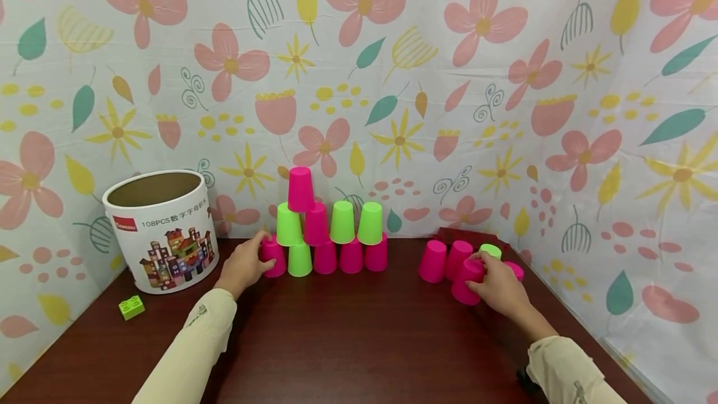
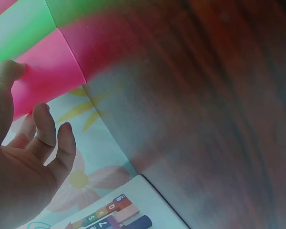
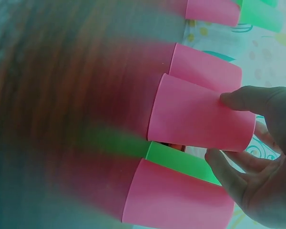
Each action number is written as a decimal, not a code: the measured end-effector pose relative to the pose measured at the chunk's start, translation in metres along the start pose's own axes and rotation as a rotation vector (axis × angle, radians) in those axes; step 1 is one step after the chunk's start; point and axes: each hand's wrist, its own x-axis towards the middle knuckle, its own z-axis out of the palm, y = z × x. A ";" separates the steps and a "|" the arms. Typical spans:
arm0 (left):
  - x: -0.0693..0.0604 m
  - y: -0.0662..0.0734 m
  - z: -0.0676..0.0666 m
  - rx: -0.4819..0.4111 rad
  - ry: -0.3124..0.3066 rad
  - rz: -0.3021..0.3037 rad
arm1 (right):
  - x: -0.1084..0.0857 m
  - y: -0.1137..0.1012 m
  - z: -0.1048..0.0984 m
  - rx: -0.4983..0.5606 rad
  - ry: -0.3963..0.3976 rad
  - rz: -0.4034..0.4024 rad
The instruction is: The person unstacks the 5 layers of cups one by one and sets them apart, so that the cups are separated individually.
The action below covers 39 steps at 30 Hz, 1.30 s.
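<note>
Upside-down cups form a stacked wall at the table's centre: a bottom row, a second row with a green cup (image 1: 342,222), and one pink cup (image 1: 301,189) on top. My left hand (image 1: 244,265) holds the pink cup (image 1: 275,257) at the bottom row's left end, thumb on its near side; the left wrist view shows this pink cup (image 2: 50,74) too. To the right, my right hand (image 1: 501,285) grips another upside-down pink cup (image 1: 467,283) between thumb and fingers. Beside it stand pink cups (image 1: 432,261) and a green cup (image 1: 490,250), partly hidden.
A large white bucket (image 1: 162,229) with printed blocks stands at the left. In front of it lies a green toy brick (image 1: 131,307). Dark red cloth-like material (image 1: 465,235) sits behind the right cups. A floral curtain (image 1: 359,80) borders the brown table (image 1: 348,341).
</note>
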 end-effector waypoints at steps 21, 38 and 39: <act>0.002 0.000 0.001 0.005 0.005 -0.014 | 0.013 -0.049 -0.006 0.153 0.158 -0.097; 0.002 -0.003 0.005 0.011 0.024 0.000 | 0.051 -0.115 0.024 0.474 0.134 -0.190; 0.002 -0.003 0.005 0.010 0.025 0.004 | 0.054 -0.120 0.026 0.492 0.134 -0.200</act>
